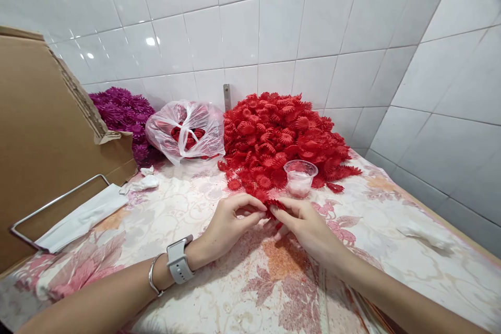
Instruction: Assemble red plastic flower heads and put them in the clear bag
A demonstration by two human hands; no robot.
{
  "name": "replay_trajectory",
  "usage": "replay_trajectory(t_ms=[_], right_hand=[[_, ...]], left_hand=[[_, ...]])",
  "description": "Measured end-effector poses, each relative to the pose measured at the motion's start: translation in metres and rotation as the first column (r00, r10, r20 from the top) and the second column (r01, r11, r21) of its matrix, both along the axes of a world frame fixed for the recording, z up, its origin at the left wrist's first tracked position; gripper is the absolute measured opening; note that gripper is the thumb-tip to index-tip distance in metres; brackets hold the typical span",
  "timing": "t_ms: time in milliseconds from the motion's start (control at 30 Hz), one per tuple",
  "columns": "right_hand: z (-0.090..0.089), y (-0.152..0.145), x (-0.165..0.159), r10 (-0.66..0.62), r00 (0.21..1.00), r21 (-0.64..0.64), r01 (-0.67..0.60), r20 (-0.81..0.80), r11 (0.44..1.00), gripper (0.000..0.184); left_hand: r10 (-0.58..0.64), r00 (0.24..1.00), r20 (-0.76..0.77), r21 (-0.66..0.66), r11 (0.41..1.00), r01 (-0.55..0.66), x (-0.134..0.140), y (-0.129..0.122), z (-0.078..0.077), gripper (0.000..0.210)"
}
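Both of my hands meet over the patterned tablecloth, just in front of a big heap of red artificial flower pieces [270, 135]. Between their fingertips is one red fabric flower [275, 203], partly covered by the fingers. My left hand [240, 216] pinches its left edge with thumb and forefinger. On the other side my right hand [299, 219] grips it, thumb on top and fingers curled underneath. Close beyond the right hand stands a clear plastic cup [300, 177] with something whitish inside.
Left of the red heap sits a tied clear plastic bag [186, 133] with dark red pieces. Behind it is a purple flower pile [121, 115]. A cardboard box [50, 130], a metal wire frame [58, 202] and a white cloth [82, 216] occupy the left. Tiled wall [242, 31] bounds the back.
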State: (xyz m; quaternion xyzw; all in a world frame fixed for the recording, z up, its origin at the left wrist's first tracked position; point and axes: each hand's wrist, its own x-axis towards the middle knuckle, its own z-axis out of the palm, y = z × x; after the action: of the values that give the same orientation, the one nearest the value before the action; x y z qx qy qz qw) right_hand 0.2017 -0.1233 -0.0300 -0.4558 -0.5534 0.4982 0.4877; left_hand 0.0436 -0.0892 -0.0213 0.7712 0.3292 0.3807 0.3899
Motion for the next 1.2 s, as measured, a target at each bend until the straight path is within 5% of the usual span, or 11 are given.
replay_trajectory(t_ms=[233,400,633,767,900,1200], right_hand=[[0.0018,-0.001,0.0035,-0.045,0.999,-0.011,0.045,0.025,0.999,0.024],[0.0026,-0.0024,0.0026,-0.165,0.956,0.13,0.136,0.244,0.982,0.019],[0.0061,-0.0053,-0.0009,-0.23,0.885,0.224,0.148,0.405,0.963,0.028],[0.0071,-0.0027,0.001,-0.079,0.989,0.11,0.066,0.122,0.992,0.024],[0.0072,-0.0008,-0.0015,-0.075,0.967,-0.062,0.061,-0.244,0.996,0.029],[0.0067,0.0006,-0.0049,-0.127,0.893,-0.146,0.07,-0.432,0.987,0.026]], left_hand=[[-0.007,1.0,-0.013,-0.045,0.999,0.007,0.0001,-0.0023,0.0011,0.014],[-0.024,0.999,0.022,-0.174,0.984,0.027,0.0001,-0.0021,-0.0023,0.018],[-0.033,0.979,0.2,-0.495,0.859,0.13,0.004,-0.0023,0.0028,0.016],[0.039,0.925,0.377,-0.619,0.753,0.221,0.0059,-0.0004,0.004,0.018],[0.006,0.869,0.494,-0.601,0.725,0.336,0.0066,0.0021,0.0005,0.016],[0.031,0.836,0.548,-0.58,0.733,0.354,0.0081,0.004,-0.0011,0.008]])
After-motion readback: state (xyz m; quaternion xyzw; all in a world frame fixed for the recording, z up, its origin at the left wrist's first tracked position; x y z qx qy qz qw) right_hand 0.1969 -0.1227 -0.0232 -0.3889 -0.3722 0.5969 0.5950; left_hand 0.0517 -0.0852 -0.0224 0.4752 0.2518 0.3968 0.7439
